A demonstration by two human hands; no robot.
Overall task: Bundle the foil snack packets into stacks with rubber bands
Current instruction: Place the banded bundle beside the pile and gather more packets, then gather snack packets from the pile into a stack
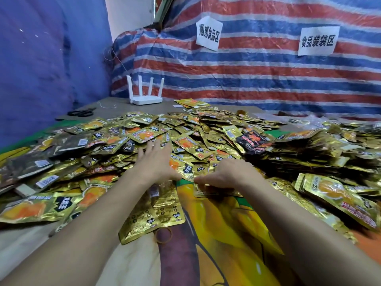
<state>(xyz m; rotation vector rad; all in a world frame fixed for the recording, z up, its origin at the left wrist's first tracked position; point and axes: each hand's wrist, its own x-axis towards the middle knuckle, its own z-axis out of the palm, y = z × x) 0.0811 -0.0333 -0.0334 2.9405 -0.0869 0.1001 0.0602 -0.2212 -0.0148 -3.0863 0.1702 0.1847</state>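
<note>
A rubber band (164, 235) lies near the table's (123, 109) front edge, just beside two loose packets (152, 211). The right hand (228, 174) pinches a packet (214, 191) at the near side of the pile (206, 137). The left hand (156, 164) lies flat on the pile, fingers spread. Scissors (81, 112) and a router (145, 93) sit at the far left corner.

Packet pile (206, 129) runs off both sides — scissors (81, 112) blurred.
</note>
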